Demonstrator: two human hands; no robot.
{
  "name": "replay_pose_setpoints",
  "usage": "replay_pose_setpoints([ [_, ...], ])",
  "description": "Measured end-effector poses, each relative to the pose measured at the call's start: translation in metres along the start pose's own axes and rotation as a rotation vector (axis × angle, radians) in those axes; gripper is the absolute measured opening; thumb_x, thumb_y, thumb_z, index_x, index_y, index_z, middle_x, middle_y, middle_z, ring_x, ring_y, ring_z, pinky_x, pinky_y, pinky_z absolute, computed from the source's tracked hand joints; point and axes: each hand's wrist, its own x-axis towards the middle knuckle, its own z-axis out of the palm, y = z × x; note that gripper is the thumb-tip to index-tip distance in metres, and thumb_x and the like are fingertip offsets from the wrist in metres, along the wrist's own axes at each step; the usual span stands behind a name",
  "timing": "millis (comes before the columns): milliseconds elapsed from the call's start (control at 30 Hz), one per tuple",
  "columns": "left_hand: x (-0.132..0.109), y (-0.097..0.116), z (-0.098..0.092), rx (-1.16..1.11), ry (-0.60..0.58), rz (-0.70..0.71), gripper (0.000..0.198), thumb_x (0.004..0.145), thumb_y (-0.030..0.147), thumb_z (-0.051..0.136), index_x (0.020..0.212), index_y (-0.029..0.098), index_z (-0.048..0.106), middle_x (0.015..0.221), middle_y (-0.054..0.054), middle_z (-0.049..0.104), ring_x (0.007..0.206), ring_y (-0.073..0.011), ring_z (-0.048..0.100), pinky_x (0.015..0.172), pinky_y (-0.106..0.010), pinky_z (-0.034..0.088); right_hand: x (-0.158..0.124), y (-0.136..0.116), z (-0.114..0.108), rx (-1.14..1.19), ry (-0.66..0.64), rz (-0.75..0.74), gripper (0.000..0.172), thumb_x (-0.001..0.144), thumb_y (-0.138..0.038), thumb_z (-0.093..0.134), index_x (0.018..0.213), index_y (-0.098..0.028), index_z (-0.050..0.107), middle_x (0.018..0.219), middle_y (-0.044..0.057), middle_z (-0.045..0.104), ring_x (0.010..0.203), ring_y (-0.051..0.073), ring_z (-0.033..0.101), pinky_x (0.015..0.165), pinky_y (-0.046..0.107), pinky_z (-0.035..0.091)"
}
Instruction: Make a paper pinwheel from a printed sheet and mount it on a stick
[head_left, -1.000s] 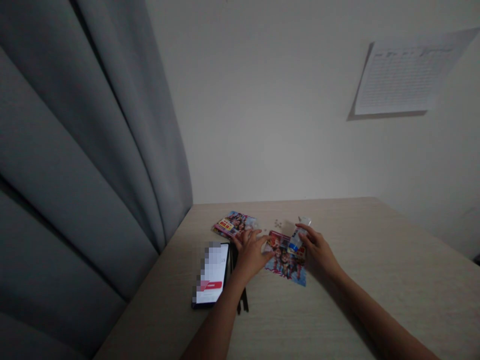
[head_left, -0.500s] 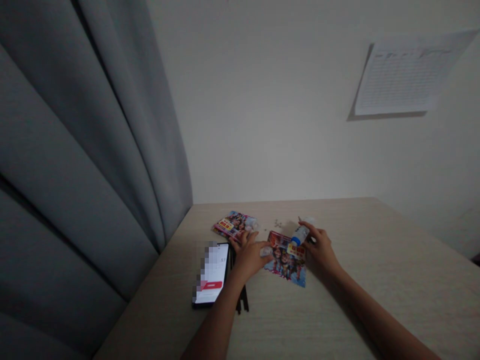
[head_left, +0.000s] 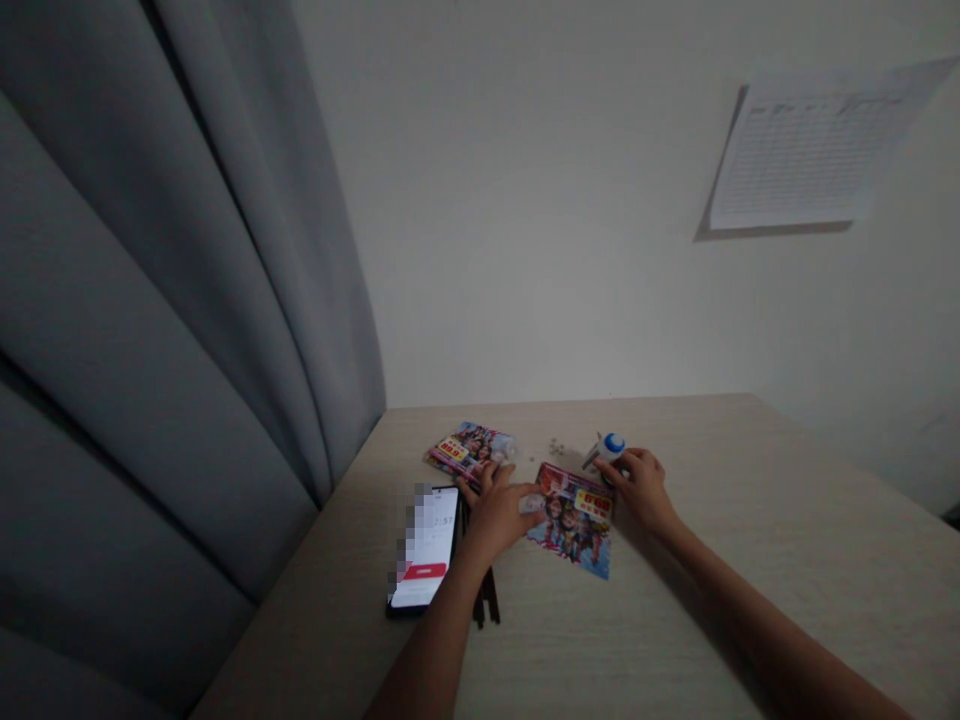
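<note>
My left hand (head_left: 501,510) rests at the left edge of a colourful printed leaflet (head_left: 571,535), thumb and index finger on that edge. A small pale translucent thing (head_left: 534,503) shows between them; its kind is unclear. My right hand (head_left: 637,485) is closed around the lower part of a small white bottle (head_left: 609,453) with a blue top, just beyond the leaflet's upper right corner. The bottle stands roughly upright, its base hidden by my fingers. A thin greyish stick-like thing (head_left: 590,458) lies just left of the bottle.
A second pack of printed leaflets (head_left: 472,447) lies behind my left hand. A lit phone (head_left: 426,550) is left of my forearm, beside dark strips (head_left: 490,595). Tiny bits (head_left: 556,447) are scattered farther back. A curtain (head_left: 225,250) hangs left; a wall stands behind.
The bottle has turned from tilted with its blue end down over the leaflet to upright with blue on top, a little farther right and back. My left hand stays nearly still.
</note>
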Motion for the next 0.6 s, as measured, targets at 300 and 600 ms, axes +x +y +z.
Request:
replay_pose_setpoints([
  [300, 0.0, 0.0, -0.001, 0.026, -0.011, -0.014, 0.042, 0.085, 0.059, 0.062, 0.126, 0.051, 0.063, 0.159, 0.0, 0.037, 0.15, -0.041, 0.011, 0.104, -0.079, -0.01, 0.033, -0.014, 0.0, -0.144, -0.128, 0.02, 0.051, 0.096, -0.059, 0.037, 0.083, -0.022, 0.07, 0.093, 0.009, 0.072, 0.108, 0.03, 0.058, 0.107, 0.058, 0.026],
  [600, 0.0, 0.001, -0.002, -0.001, -0.029, -0.032, 0.043, 0.083, 0.058, 0.065, 0.125, 0.051, 0.064, 0.16, 0.0, 0.036, 0.15, -0.0406, 0.009, 0.106, -0.078, -0.011, 0.052, -0.018, 0.015, -0.199, -0.148, 0.042, 0.048, 0.097, -0.056, 0.038, 0.081, -0.021, 0.066, 0.089, 0.009, 0.072, 0.108, 0.031, 0.057, 0.106, 0.064, 0.022],
])
